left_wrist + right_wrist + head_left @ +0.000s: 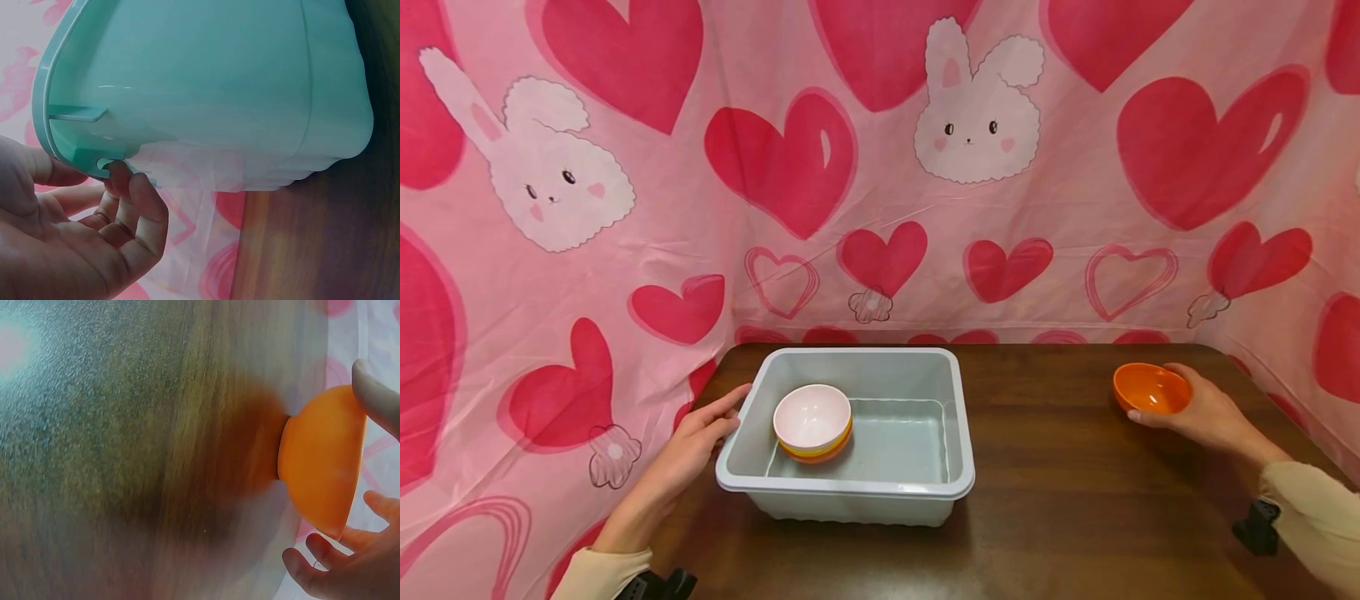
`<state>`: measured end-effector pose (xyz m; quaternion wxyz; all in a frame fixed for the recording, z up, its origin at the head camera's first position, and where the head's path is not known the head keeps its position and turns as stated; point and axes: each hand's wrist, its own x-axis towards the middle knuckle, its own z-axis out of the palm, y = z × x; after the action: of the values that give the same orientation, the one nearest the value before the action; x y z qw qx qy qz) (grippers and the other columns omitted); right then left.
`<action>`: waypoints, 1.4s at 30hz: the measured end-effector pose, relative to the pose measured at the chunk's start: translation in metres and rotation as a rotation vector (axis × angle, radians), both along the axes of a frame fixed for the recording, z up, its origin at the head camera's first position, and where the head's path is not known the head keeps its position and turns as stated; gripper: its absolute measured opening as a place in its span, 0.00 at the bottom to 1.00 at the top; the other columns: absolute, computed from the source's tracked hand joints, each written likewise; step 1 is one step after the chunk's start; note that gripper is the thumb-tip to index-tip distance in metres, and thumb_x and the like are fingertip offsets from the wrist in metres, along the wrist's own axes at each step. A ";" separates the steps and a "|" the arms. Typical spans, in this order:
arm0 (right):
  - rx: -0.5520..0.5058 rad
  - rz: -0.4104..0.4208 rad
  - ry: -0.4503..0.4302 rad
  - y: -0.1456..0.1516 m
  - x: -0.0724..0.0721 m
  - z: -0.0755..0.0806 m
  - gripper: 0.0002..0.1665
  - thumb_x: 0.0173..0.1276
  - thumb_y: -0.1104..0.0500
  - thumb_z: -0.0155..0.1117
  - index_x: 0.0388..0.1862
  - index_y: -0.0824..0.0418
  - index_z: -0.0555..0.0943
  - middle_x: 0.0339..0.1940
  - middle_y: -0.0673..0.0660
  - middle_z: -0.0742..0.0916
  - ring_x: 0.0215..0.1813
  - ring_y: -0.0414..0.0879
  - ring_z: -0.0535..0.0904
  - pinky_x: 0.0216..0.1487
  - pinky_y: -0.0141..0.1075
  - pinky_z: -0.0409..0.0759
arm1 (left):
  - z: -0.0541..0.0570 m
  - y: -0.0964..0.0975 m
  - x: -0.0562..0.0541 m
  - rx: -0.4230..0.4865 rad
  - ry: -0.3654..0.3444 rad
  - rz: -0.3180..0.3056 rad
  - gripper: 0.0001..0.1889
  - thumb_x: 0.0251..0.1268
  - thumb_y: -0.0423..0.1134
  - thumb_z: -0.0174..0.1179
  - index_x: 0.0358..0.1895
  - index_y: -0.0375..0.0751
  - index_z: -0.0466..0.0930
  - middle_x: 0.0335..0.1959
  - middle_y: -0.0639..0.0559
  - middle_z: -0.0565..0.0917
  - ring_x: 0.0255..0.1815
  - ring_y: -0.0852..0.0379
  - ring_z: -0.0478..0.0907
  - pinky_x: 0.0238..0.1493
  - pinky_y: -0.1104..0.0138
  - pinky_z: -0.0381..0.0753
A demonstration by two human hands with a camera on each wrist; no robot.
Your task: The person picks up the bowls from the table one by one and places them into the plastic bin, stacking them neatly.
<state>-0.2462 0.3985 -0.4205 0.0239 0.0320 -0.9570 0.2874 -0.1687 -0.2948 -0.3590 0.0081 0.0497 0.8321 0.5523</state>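
A pale grey plastic basin (760,483) stands left of centre on the table and looks greenish in the left wrist view. My left hand (688,446) holds the basin's left rim, with curled fingers (147,212) under the lip. Inside, toward the left, sits a stack of bowls, a white bowl (812,417) on top and yellow and orange edges beneath. Off to the right, my right hand (1213,417) grips an orange bowl (325,456) by its rim, thumb on one side and fingers on the other. That bowl is upright, its base close over the tabletop.
The dark brown wooden table (1037,500) extends between the basin and the orange bowl. Pink cloth (880,200) printed with hearts and rabbits hangs behind the table and along both sides.
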 end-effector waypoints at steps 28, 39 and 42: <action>-0.017 -0.010 0.018 -0.002 -0.003 -0.004 0.68 0.62 0.41 0.79 0.76 0.83 0.50 0.66 0.86 0.68 0.60 0.80 0.68 0.60 0.77 0.66 | 0.001 0.001 0.000 -0.026 -0.018 0.013 0.29 0.80 0.31 0.49 0.81 0.32 0.62 0.47 0.39 0.76 0.48 0.52 0.75 0.46 0.66 0.81; -0.079 -0.100 0.025 -0.007 0.001 -0.006 0.75 0.60 0.39 0.80 0.80 0.80 0.43 0.66 0.86 0.65 0.59 0.80 0.67 0.58 0.77 0.65 | 0.001 0.001 0.001 -0.010 -0.021 0.007 0.29 0.80 0.30 0.48 0.81 0.31 0.61 0.47 0.39 0.75 0.48 0.51 0.75 0.46 0.67 0.81; -0.096 -0.115 0.010 -0.008 0.003 -0.006 0.76 0.61 0.37 0.79 0.81 0.78 0.42 0.67 0.86 0.65 0.60 0.80 0.66 0.58 0.78 0.65 | 0.002 0.001 0.001 -0.012 -0.020 0.005 0.29 0.80 0.30 0.48 0.81 0.31 0.61 0.47 0.39 0.75 0.49 0.50 0.75 0.46 0.67 0.81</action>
<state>-0.2433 0.3903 -0.4269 0.0469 -0.0228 -0.9422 0.3311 -0.1675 -0.2938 -0.3574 0.0153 0.0420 0.8355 0.5477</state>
